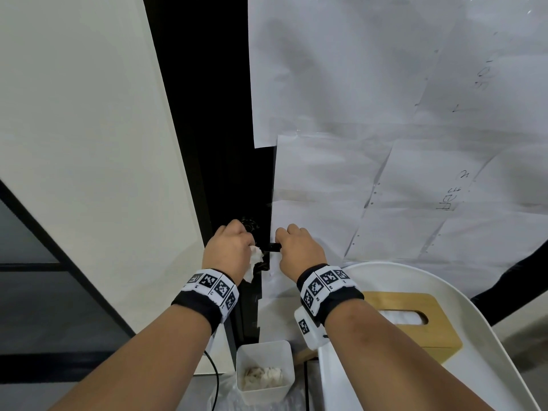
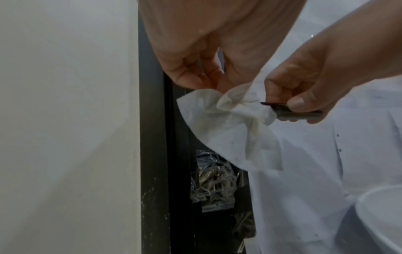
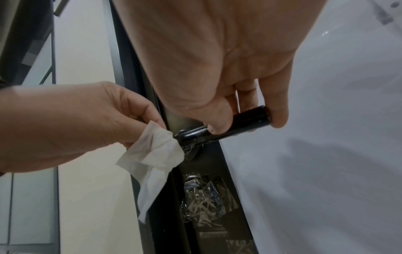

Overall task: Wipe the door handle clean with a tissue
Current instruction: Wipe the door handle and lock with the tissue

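**Tissue at the handle's base**

Fingers of the left hand (image 3: 71, 127) pinch a crumpled tissue (image 3: 156, 151) against the inner end of the black handle (image 3: 228, 127) on the door. Right hand (image 3: 217, 68) curls round the handle's outer end.

Head view looked steeply down; both wrist views looked close along the palms, sharing the black cylindrical metal door handle (image 3: 230, 127).
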The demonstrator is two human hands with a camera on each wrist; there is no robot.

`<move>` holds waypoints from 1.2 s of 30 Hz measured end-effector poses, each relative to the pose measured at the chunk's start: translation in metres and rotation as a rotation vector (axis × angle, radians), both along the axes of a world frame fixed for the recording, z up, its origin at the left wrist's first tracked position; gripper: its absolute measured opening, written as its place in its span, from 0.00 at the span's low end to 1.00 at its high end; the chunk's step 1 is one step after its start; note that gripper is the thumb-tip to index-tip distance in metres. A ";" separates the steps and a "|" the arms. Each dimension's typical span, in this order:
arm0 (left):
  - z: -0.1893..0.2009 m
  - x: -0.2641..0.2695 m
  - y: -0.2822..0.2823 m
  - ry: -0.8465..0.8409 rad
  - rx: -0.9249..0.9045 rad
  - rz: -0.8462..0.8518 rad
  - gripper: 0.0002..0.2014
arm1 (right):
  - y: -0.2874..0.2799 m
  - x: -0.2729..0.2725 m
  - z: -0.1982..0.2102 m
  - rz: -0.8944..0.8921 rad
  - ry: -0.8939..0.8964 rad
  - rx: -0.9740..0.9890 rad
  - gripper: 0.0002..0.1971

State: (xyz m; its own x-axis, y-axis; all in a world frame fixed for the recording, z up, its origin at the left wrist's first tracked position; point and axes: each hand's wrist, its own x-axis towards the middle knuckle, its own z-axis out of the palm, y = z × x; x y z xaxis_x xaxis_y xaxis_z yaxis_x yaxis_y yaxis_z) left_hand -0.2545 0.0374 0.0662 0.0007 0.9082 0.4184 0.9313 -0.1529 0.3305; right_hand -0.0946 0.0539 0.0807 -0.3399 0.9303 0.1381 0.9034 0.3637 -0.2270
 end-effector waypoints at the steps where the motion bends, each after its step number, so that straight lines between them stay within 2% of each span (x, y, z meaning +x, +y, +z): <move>1: 0.002 0.001 0.000 -0.017 -0.028 0.016 0.08 | 0.000 0.000 0.000 -0.001 0.002 -0.002 0.13; 5: 0.010 -0.001 0.001 -0.156 -0.093 0.099 0.08 | 0.001 0.000 -0.001 0.002 0.002 0.003 0.13; 9: 0.019 -0.004 0.003 -0.238 -0.033 0.171 0.07 | 0.000 0.000 -0.002 -0.001 0.003 0.011 0.13; 13: 0.022 -0.007 0.011 -0.192 -0.055 0.205 0.08 | 0.000 0.000 -0.002 0.000 0.005 0.010 0.13; 16: 0.017 -0.001 0.012 -0.073 -0.072 0.181 0.08 | 0.000 0.000 -0.002 0.000 0.009 0.017 0.14; 19: 0.012 0.006 0.009 0.041 -0.098 0.098 0.21 | 0.000 0.000 -0.002 0.000 0.011 0.019 0.14; 20: 0.011 0.006 0.008 0.061 -0.103 0.069 0.21 | 0.000 0.001 -0.002 -0.001 0.012 0.019 0.14; 23: 0.006 0.003 0.009 0.130 -0.111 0.010 0.12 | -0.001 0.001 -0.002 0.005 0.007 0.020 0.14; 26: 0.002 0.000 0.008 0.126 -0.087 0.004 0.07 | 0.000 0.001 -0.002 0.008 0.012 0.020 0.14; 29: 0.003 0.002 0.003 0.074 -0.042 -0.025 0.08 | 0.000 0.000 -0.002 0.002 0.017 0.026 0.13; 36: -0.006 -0.005 0.007 0.077 -0.114 -0.069 0.08 | 0.000 0.000 -0.002 0.000 0.015 0.016 0.12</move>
